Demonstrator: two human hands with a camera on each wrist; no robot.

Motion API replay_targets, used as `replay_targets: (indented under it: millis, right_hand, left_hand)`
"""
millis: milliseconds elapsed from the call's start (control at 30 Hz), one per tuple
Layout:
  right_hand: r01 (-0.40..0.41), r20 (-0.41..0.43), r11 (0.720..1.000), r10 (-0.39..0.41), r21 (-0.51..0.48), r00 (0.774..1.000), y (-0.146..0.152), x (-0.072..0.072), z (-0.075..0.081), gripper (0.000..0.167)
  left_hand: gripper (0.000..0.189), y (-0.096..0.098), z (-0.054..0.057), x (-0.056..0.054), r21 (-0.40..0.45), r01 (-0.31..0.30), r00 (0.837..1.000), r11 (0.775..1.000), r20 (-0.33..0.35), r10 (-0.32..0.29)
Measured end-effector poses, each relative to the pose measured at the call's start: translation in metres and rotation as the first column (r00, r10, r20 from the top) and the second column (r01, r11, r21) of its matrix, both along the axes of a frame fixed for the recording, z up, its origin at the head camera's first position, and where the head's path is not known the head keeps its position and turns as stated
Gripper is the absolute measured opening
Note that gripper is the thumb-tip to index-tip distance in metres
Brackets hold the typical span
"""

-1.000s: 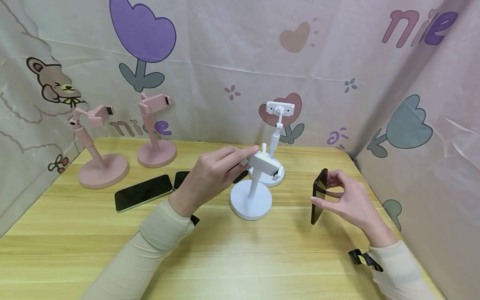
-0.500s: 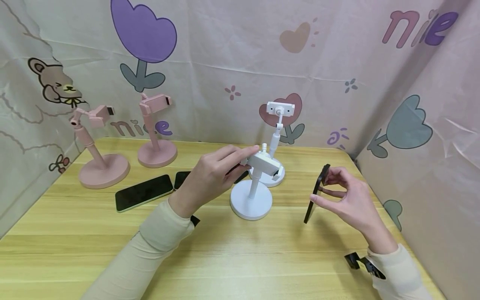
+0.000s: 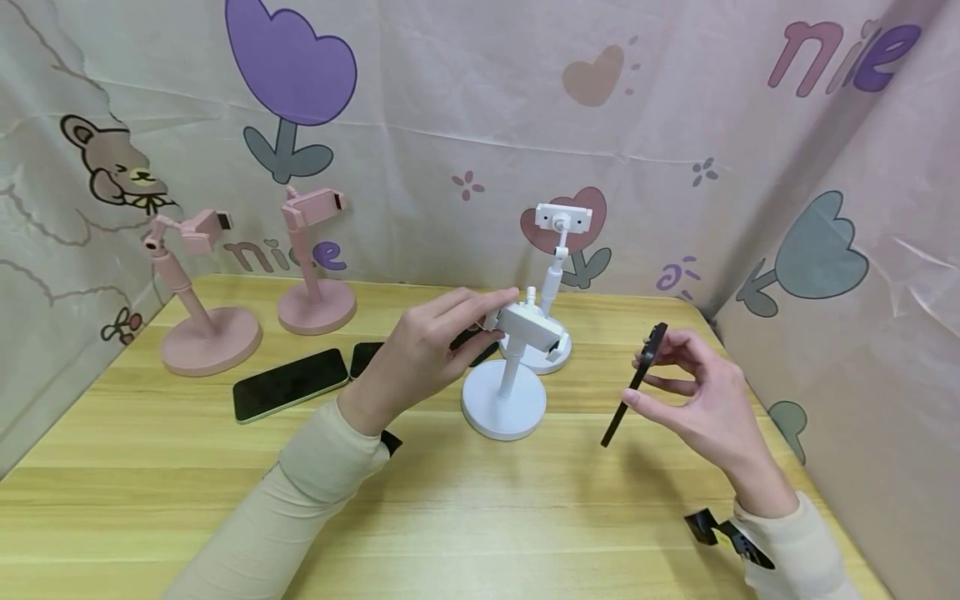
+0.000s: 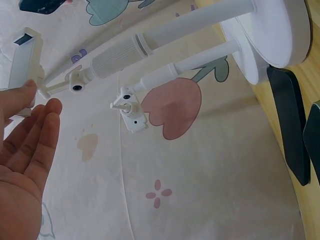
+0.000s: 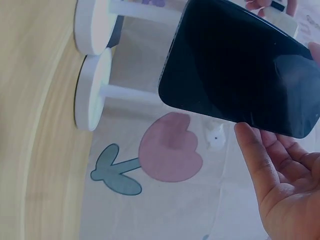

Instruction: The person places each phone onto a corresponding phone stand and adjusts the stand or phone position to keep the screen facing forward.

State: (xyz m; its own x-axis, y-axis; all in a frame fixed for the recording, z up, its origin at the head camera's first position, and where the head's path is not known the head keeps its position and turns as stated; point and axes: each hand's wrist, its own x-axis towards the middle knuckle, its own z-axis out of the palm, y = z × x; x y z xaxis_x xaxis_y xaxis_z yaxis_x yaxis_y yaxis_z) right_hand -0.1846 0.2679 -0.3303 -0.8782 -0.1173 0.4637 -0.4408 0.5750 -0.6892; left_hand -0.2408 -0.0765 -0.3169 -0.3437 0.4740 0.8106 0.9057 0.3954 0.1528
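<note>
In the head view my left hand (image 3: pixel 423 354) holds the end of the clamp (image 3: pixel 528 327) on the front white phone stand (image 3: pixel 510 392), whose round base rests on the table. The left wrist view shows my thumb on that clamp (image 4: pixel 25 62), with the other fingers beside it. On the right, my right hand (image 3: pixel 708 408) grips a black smartphone (image 3: pixel 652 348) by its edges above the table. The phone is tilted, almost edge-on, with its camera bump on the upper left side. In the right wrist view its dark screen (image 5: pixel 240 70) faces the camera.
Behind stands a second white phone stand (image 3: pixel 551 287). Two pink phone stands (image 3: pixel 201 333) (image 3: pixel 311 296) are at the back left. A phone (image 3: pixel 288 385) lies on the wooden table (image 3: pixel 480 517), with more dark phones partly behind my left hand. A printed curtain (image 3: pixel 420 217) borders the table.
My right hand has turned the phone: its lower end swung left, and it now shows nearly edge-on with the camera bump visible. My left hand stays on the clamp.
</note>
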Motion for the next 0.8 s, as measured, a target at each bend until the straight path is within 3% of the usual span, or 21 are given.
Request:
replay_targets:
  millis: [333, 800]
  right_hand:
    - [-0.063, -0.056, 0.992, 0.057, -0.113, 0.997, -0.008, 0.006, 0.011, 0.056]
    - [-0.111, -0.090, 0.958, 0.091, -0.265, 0.992, -0.023, 0.012, 0.021, 0.055]
  left_hand:
    - [0.051, 0.001, 0.003, 0.002, 0.018, 0.021, 1.000, 1.000, 0.013, -0.021]
    - [0.051, 0.001, 0.004, 0.006, -0.006, 0.000, 0.999, 1.000, 0.045, 0.001]
